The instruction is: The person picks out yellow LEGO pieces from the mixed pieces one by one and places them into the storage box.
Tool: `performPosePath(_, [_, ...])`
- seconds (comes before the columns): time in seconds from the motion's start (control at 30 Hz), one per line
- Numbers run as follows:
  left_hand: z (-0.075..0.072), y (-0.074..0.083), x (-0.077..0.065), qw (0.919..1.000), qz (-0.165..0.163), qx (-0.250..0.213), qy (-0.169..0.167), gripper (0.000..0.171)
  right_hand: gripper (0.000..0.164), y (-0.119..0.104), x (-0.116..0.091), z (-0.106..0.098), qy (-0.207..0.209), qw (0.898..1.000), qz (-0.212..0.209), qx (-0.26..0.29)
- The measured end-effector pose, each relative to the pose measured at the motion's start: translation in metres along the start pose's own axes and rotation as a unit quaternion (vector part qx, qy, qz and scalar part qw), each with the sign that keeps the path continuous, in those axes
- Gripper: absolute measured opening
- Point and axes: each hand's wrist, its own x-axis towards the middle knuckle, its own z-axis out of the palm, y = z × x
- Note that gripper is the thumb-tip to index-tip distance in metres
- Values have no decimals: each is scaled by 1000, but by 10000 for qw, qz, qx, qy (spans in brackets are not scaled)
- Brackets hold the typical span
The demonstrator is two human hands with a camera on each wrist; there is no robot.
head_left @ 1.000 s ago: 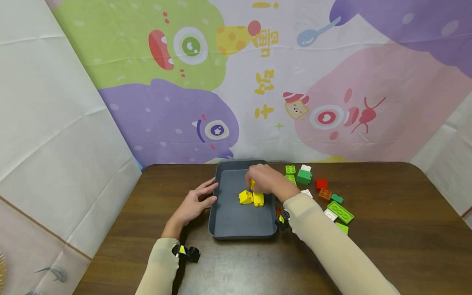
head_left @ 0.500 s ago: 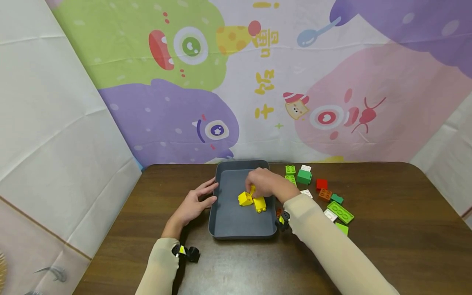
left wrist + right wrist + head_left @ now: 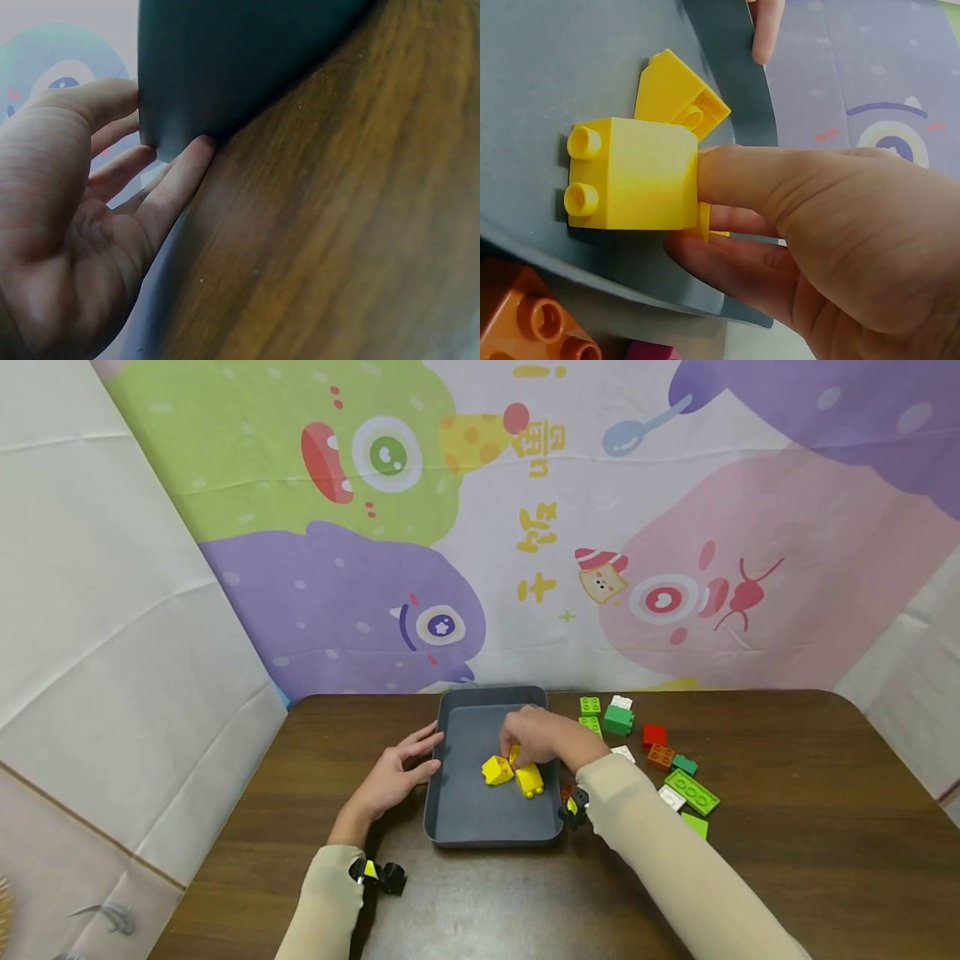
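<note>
Beside the left wall of a dark grey tray [image 3: 480,822], my left hand [image 3: 390,779] touches it with extended fingers; the left wrist view shows thumb and fingertips against the tray wall [image 3: 217,67]. Inside the tray, my right hand [image 3: 536,735] pinches a small yellow building brick [image 3: 514,753], mostly hidden by the fingers. Two more yellow bricks lie just in front of it: a sloped one [image 3: 496,769] to the left and another [image 3: 529,782] to the right. In the right wrist view, the studded yellow brick [image 3: 649,176] is close to my thumb, covering most of the pinched one.
Right of the tray lie loose bricks: a long lime one [image 3: 692,792], a red one [image 3: 654,736], a green one [image 3: 618,720], an orange-brown one [image 3: 661,756] and several others. A printed cloth [image 3: 540,635] hangs behind the table.
My right hand has shifted slightly toward me with the pinched brick. The two yellow bricks in front have slid the same way, and the right one has turned a little. My left hand stays put.
</note>
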Motion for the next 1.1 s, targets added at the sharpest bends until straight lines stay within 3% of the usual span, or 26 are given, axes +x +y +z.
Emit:
performPosePath(0.47, [0,3,-1,9999,-73,82,-11,53,13,3,1,12,142,9999,-23,-59])
performPosePath(0.73, [2,32,-8,9998,-107,141,-78,52,13,1,2,13,106,9999,10,-93])
performPosePath(1.0, [-1,1,-1,10000,-11,89,3,54,16,0,2,10,11,9998,45,-209])
performPosePath(1.1, [-1,2,0,9999,-30,128,11,55,18,0,2,9,11,9996,35,-296])
